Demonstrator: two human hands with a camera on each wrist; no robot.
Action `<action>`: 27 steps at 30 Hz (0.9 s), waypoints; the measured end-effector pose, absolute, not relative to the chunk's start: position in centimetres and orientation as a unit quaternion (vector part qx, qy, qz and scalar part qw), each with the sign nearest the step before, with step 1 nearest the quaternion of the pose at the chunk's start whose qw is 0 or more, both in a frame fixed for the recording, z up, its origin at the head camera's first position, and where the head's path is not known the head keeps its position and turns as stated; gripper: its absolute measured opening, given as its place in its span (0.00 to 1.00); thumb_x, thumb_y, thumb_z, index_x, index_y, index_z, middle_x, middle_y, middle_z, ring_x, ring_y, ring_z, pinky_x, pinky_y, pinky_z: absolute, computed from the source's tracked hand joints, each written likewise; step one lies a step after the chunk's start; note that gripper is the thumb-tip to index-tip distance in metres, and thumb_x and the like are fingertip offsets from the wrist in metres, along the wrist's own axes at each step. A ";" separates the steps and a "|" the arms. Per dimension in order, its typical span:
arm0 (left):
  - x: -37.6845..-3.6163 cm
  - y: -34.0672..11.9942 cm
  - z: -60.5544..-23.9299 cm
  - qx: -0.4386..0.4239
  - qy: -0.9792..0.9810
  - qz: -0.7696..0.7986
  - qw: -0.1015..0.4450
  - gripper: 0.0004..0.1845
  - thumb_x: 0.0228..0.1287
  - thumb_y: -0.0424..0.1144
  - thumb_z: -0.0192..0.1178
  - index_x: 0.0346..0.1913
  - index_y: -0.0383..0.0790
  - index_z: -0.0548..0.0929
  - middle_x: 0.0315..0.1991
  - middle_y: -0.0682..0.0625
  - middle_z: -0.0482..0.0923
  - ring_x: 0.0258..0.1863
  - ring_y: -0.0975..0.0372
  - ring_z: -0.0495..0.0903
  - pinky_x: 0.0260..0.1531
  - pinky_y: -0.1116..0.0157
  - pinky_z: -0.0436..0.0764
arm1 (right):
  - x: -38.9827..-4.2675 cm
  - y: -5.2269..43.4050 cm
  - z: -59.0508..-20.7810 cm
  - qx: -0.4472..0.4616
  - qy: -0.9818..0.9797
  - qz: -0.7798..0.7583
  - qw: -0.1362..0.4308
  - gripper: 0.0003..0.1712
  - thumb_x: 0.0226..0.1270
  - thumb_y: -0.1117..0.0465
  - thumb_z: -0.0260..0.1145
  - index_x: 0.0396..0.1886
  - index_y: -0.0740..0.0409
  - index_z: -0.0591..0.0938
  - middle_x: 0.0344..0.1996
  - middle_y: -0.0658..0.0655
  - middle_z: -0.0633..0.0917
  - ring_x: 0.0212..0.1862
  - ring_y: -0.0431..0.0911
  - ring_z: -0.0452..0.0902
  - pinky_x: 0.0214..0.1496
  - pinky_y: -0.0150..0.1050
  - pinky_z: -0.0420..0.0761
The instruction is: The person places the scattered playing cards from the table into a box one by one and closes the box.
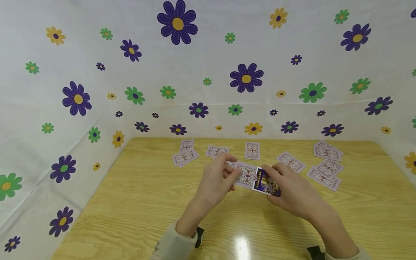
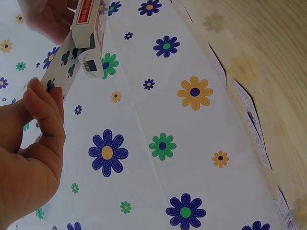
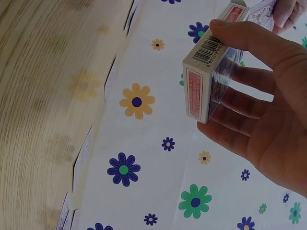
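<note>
1. Holding the card box (image 1: 267, 182) above the middle of the worktop (image 1: 136, 202), the right hand (image 1: 292, 191) had its thumb and fingers curled around the box's sides.
2. The left hand (image 1: 216, 182) pinched a card (image 1: 246, 175) by one end and kept its other end at the mouth of the box; in the left wrist view the card (image 2: 60, 72) met the box (image 2: 88, 36) at its open end.
3. Other cards (image 1: 326, 164) lay face down on the worktop, spread along its far side, well apart from the hands.
4. To do this step well, I judge that the card should stay flat and in line with the opening, so that no corner bends.
5. The right hand should probably grip the box firmly but without squeezing its opening narrower.
6. The flap, if it was in the way, could not be seen clearly.
</note>
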State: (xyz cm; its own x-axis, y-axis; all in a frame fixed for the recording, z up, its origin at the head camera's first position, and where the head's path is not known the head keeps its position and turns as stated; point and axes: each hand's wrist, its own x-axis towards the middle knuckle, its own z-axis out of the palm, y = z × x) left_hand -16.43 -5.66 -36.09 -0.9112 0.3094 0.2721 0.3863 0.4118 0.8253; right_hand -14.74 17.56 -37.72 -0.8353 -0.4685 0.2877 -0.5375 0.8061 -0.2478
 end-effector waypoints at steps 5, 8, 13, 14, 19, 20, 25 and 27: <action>-16.1 -5.4 -36.1 -0.250 -0.840 -0.478 0.059 0.17 0.68 0.30 0.61 0.57 0.31 0.76 0.32 0.48 0.84 0.21 0.67 0.80 0.19 0.71 0.80 | -14.8 17.5 -37.7 0.270 -0.943 0.161 0.110 0.42 0.49 0.60 0.80 0.65 0.64 0.74 0.49 0.60 0.78 0.45 0.50 0.77 0.45 0.46 0.82; -16.0 -5.3 -36.1 -0.267 -0.838 -0.471 0.066 0.18 0.68 0.30 0.61 0.59 0.31 0.76 0.32 0.48 0.84 0.23 0.66 0.81 0.21 0.71 0.79 | -14.7 17.5 -37.6 0.266 -0.944 0.161 0.107 0.42 0.49 0.60 0.80 0.65 0.64 0.74 0.49 0.61 0.78 0.46 0.51 0.78 0.46 0.47 0.83; -15.9 -5.2 -36.1 -0.280 -0.845 -0.450 0.070 0.19 0.69 0.30 0.59 0.62 0.33 0.76 0.32 0.50 0.82 0.26 0.67 0.78 0.25 0.72 0.80 | -14.7 17.5 -37.6 0.263 -0.946 0.158 0.107 0.43 0.49 0.59 0.80 0.65 0.64 0.74 0.49 0.61 0.78 0.46 0.50 0.77 0.46 0.47 0.82; -15.9 -5.2 -36.2 -0.282 -0.847 -0.445 0.072 0.19 0.70 0.30 0.58 0.62 0.33 0.76 0.32 0.50 0.81 0.27 0.67 0.78 0.26 0.72 0.80 | -14.7 17.6 -37.6 0.263 -0.946 0.157 0.107 0.43 0.49 0.59 0.80 0.65 0.64 0.74 0.49 0.61 0.78 0.45 0.50 0.77 0.46 0.47 0.82; -15.8 -5.0 -36.3 -0.289 -0.853 -0.428 0.075 0.20 0.71 0.30 0.57 0.64 0.36 0.75 0.31 0.52 0.80 0.28 0.67 0.77 0.28 0.73 0.79 | -14.7 17.6 -37.6 0.263 -0.946 0.157 0.110 0.42 0.49 0.59 0.80 0.65 0.64 0.74 0.49 0.60 0.78 0.44 0.49 0.77 0.45 0.46 0.82; -15.8 -4.9 -36.3 -0.290 -0.854 -0.426 0.074 0.21 0.71 0.30 0.57 0.65 0.36 0.75 0.32 0.52 0.79 0.28 0.67 0.77 0.28 0.73 0.79 | -14.7 17.6 -37.7 0.263 -0.945 0.158 0.110 0.42 0.49 0.59 0.80 0.65 0.64 0.74 0.49 0.60 0.78 0.44 0.49 0.77 0.45 0.46 0.82; -15.8 -4.7 -36.6 -0.302 -0.858 -0.408 0.077 0.21 0.71 0.31 0.57 0.66 0.34 0.74 0.34 0.51 0.79 0.29 0.67 0.76 0.27 0.75 0.78 | -14.7 17.6 -37.6 0.265 -0.944 0.161 0.110 0.42 0.49 0.60 0.80 0.65 0.65 0.74 0.49 0.60 0.78 0.45 0.49 0.77 0.45 0.46 0.82; -15.8 -4.6 -36.7 -0.305 -0.861 -0.400 0.082 0.21 0.71 0.31 0.57 0.65 0.34 0.74 0.34 0.50 0.78 0.30 0.67 0.76 0.28 0.75 0.77 | -14.7 17.6 -37.6 0.265 -0.944 0.163 0.111 0.42 0.49 0.60 0.80 0.65 0.65 0.74 0.49 0.60 0.78 0.44 0.49 0.77 0.45 0.46 0.82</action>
